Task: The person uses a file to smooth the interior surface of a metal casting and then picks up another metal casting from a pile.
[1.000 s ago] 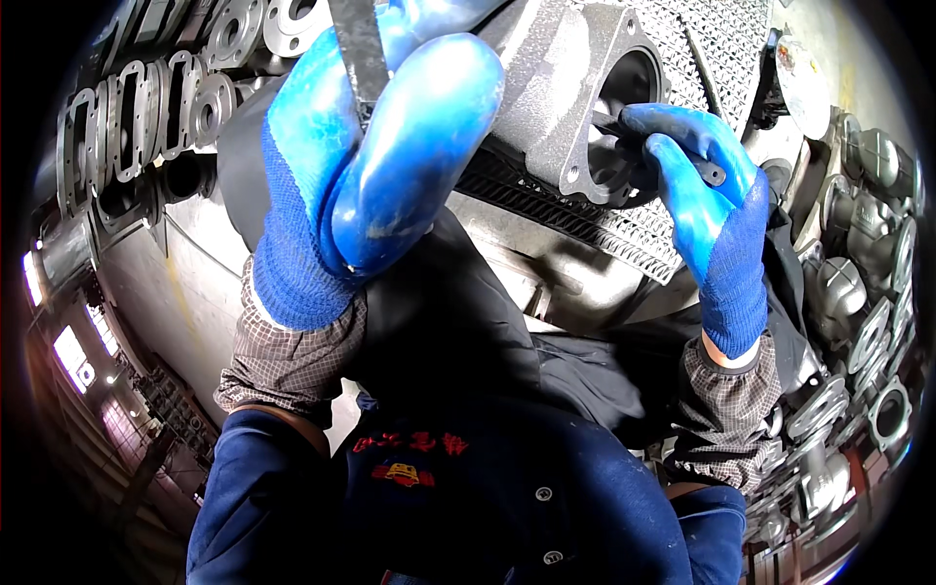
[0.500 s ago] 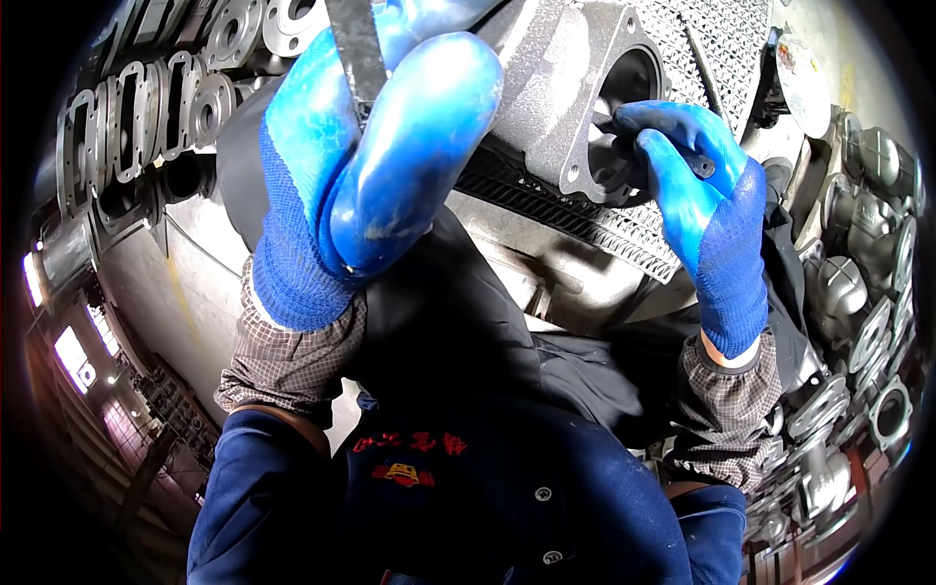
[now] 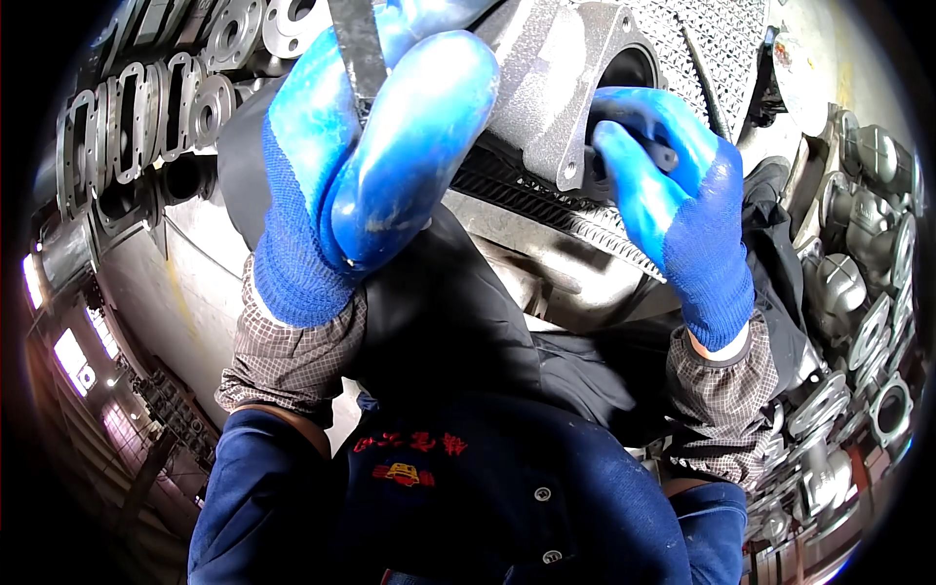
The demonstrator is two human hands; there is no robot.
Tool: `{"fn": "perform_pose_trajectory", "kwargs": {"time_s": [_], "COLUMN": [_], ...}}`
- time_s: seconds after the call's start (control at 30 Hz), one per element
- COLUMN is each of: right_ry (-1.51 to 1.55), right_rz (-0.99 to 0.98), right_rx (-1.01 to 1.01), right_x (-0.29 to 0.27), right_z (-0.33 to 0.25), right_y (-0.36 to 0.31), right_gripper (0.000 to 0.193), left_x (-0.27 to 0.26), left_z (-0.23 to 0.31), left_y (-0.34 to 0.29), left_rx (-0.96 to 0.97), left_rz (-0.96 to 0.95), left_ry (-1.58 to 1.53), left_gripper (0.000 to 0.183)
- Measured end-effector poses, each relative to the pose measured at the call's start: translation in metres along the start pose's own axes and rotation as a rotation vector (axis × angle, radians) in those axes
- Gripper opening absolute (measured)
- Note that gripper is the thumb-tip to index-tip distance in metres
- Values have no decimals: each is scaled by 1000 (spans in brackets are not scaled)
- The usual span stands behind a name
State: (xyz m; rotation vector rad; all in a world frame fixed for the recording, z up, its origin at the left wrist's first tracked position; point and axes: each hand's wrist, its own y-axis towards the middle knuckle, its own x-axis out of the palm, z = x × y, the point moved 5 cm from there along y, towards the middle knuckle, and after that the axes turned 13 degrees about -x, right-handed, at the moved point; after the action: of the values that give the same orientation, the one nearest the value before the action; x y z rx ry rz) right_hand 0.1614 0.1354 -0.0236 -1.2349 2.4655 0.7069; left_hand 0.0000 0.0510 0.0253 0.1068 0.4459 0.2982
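Note:
A rough grey metal casting [image 3: 546,107] with a flange and a wide round bore sits at the top middle. My left hand [image 3: 390,161], in a blue coated glove, is closed around a dark flat bar [image 3: 357,44] just left of the casting, its thumb large in view. My right hand [image 3: 668,171], gloved alike, is at the bore's mouth. Between its thumb and fingers it pinches a dark metal piece [image 3: 667,157] with a small hole near its visible end. The fingers hide the rest of that piece and part of the bore.
Under the casting lies a patterned metal grating [image 3: 726,49] with a dark rod [image 3: 704,73] on it. Flanges and plates [image 3: 132,122] are stacked at the far left. Several castings [image 3: 873,234] and a ring flange [image 3: 889,414] crowd the right side. My dark-clothed legs [image 3: 439,322] are below.
My right hand has shifted left across the mouth of the bore, carrying the dark metal piece. The casting looks turned slightly. My left hand has hardly moved.

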Motion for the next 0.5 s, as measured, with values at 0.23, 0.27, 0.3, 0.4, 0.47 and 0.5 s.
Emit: {"fn": "perform_pose_trajectory", "kwargs": {"time_s": [0.23,0.27,0.3,0.4,0.47,0.5], "right_ry": [56,146,241,245,313,312], "right_rz": [204,242,279,194,249,250], "right_rx": [141,217,293,324,353,354], "right_x": [-23,-20,-18,-18,-16,-15], "right_z": [5,7,11,15,19,21], "right_y": [-8,-12,-15,-17,-21,-22], "right_gripper": [17,17,16,16,16,16], "left_x": [2,1,0,1,1,2], "left_z": [-7,-8,-10,-8,-3,-1], "left_y": [-1,1,1,3,2,2], "left_rx": [-20,-3,12,112,98,94], "left_rz": [43,55,69,21,18,16], "left_ry": [-30,-7,19,30,28,25], "left_gripper": [66,67,67,68,68,68]}}
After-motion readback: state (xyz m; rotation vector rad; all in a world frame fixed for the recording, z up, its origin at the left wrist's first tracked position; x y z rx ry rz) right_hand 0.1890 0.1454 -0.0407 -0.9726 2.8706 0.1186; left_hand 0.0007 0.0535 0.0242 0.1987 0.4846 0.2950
